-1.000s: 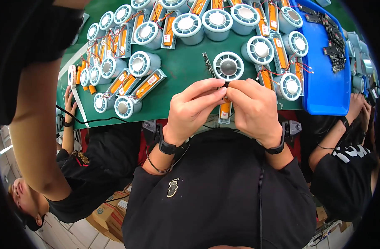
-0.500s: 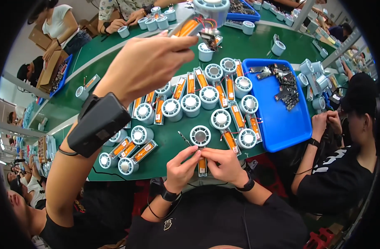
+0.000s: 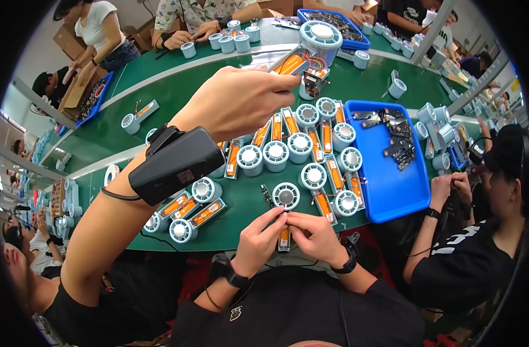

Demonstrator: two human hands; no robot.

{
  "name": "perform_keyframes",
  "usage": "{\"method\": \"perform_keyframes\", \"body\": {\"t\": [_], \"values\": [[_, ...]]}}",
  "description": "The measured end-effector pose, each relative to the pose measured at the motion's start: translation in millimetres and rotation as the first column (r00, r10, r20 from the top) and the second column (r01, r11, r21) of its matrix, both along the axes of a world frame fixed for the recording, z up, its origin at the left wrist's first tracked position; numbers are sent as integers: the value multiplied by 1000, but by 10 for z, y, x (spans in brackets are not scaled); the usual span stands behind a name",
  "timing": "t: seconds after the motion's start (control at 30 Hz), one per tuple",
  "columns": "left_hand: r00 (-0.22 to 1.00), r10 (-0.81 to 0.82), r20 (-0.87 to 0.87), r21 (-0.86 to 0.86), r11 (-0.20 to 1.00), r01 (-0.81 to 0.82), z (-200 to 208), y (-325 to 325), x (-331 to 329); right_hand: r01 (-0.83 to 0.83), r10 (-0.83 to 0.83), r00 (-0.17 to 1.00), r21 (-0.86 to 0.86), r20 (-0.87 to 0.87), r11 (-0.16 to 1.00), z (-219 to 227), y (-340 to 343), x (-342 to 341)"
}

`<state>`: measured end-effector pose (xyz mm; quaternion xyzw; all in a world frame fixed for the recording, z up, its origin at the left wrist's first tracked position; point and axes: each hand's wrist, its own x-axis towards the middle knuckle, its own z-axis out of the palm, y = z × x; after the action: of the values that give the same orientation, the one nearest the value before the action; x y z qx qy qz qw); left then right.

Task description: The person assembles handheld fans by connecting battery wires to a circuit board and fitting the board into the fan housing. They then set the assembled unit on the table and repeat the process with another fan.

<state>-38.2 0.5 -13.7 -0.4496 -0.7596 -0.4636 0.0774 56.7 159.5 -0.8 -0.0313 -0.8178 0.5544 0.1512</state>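
In front of me lies a light-blue handheld fan unit (image 3: 286, 197), its round head facing up and its handle, with an orange battery (image 3: 284, 238), toward me. My left hand (image 3: 256, 242) and my right hand (image 3: 319, 236) meet over the handle just below the head. The fingertips of both are pinched together; whatever they hold is too small and covered to make out. A narrow dark circuit board (image 3: 267, 195) lies left of the fan head.
From the left, a co-worker's arm (image 3: 111, 231) with a black wrist device reaches across, holding an opened fan (image 3: 293, 62). Many similar fan units (image 3: 250, 157) crowd the green table (image 3: 241, 202). A blue tray (image 3: 400, 196) with dark circuit boards stands to the right, beside another person (image 3: 472, 231).
The view has shifted slightly. The co-worker's hand with the opened fan appears farther right. My hands stay at the same fan, their fingertips closer together.
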Motion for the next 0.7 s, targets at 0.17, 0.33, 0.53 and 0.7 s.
{"method": "perform_keyframes", "body": {"t": [0.17, 0.33, 0.53, 0.7], "values": [[988, -81, -128, -106, 992, 68, 205, -147, -116, -89, 87, 995, 53, 40, 995, 214, 72, 37], [985, -138, 103, -245, 956, 159, 250, -107, -216, -70, 55, 991, 121, 124, 990, 653, 266, -67], [662, -211, 719, -8, 950, 312, 224, 130, -252, 290, -313, 947, 232, 69, 929, 1168, 919, -255], [383, -299, 874, 133, 905, 403, 178, 71, -301, -300, 160, 872, 246, 463, 922, 610, 240, -115]]}}
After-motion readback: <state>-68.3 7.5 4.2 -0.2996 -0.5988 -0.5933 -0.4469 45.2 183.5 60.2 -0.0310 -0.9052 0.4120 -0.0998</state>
